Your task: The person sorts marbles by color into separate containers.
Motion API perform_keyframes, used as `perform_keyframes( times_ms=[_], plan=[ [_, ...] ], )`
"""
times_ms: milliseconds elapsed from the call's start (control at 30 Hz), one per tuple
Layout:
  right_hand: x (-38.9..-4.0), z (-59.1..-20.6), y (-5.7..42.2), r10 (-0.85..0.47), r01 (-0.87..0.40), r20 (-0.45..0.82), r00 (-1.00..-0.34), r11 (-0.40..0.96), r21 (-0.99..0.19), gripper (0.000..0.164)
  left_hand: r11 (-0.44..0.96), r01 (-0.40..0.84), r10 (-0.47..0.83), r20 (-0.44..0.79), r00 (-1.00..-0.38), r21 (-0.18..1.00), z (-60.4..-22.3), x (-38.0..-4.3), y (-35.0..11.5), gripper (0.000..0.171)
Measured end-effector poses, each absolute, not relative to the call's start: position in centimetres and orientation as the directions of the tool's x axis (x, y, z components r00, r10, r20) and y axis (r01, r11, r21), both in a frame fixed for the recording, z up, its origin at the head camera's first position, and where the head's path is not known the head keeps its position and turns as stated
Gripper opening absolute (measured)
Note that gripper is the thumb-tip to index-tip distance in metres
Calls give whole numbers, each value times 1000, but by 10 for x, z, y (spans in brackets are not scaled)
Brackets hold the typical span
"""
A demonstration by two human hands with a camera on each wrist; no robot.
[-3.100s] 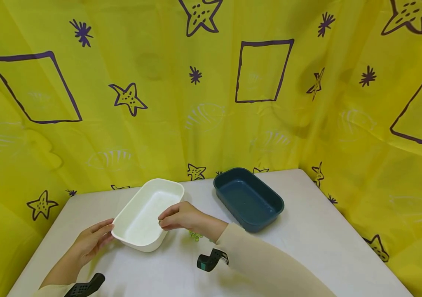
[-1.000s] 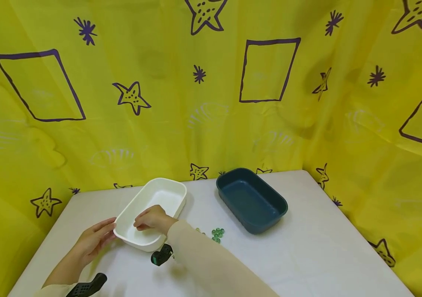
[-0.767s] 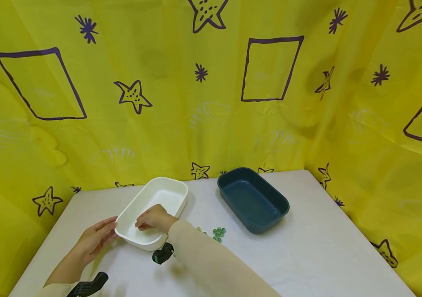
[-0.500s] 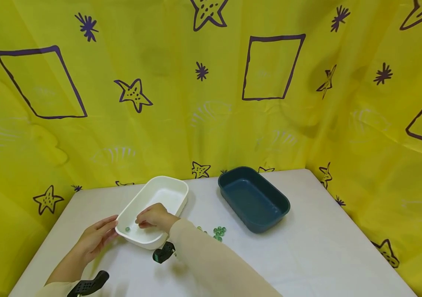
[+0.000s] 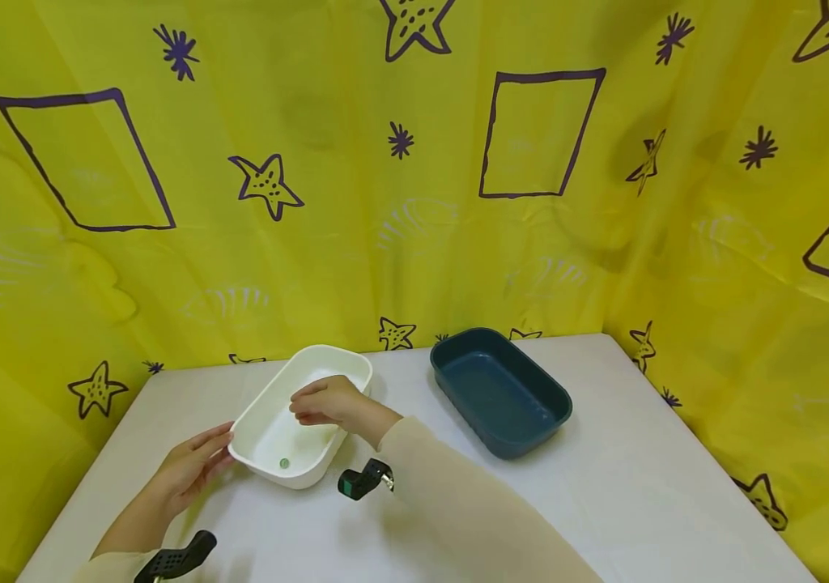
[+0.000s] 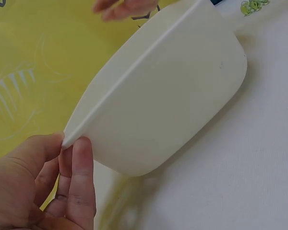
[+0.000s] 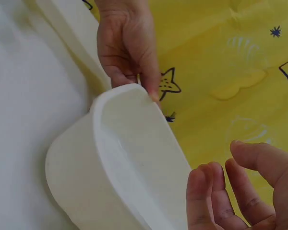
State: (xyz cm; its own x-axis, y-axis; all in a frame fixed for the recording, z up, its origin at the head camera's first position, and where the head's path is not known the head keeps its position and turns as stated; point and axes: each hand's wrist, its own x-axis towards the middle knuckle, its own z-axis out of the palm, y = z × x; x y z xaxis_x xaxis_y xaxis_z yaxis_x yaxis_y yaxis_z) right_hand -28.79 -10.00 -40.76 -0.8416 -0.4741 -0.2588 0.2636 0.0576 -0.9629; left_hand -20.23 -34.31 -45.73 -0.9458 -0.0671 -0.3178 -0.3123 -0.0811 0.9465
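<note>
My left hand (image 5: 192,474) pinches the near-left rim of a white rectangular tub (image 5: 269,433), thumb over the rim and fingers under it, as the left wrist view shows up close. One green glass marble (image 5: 284,463) lies on the tub's floor near its front end. Above the tub's middle hovers my right hand (image 5: 330,402), its fingers loosely bent. The right wrist view shows the thumb of this right hand (image 7: 249,191) apart from the fingers, with nothing between them.
A dark blue rectangular tub (image 5: 502,413) stands to the right on the white table (image 5: 648,478). Several green marbles (image 6: 253,5) lie on the table beyond the white tub in the left wrist view; the right arm hides them in the head view. A yellow curtain (image 5: 342,267) hangs behind.
The right hand let go of a marble inside the white tub and rose up and to the right. The marble has rolled rightward along the tub's front end. The left hand keeps its hold.
</note>
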Motion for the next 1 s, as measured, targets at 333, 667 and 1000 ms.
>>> perform_keyframes(
  times_ms=[333, 667, 1000],
  plan=[
    [-291, -382, -19, -487, 81, -139, -862, 138, -987, 24, -138, -281, -4, -284, -959, 950, -458, -205, -342, 30],
    [-274, -387, 28, -373, 24, -123, -920, 257, -966, 24, -130, -285, -17, -290, -957, 950, -461, -204, -344, 28],
    [-250, -422, 64, -275, 34, -96, -957, 225, -974, 27, -117, -289, -32, -295, -955, 950, -459, -202, -343, 28]
  ],
)
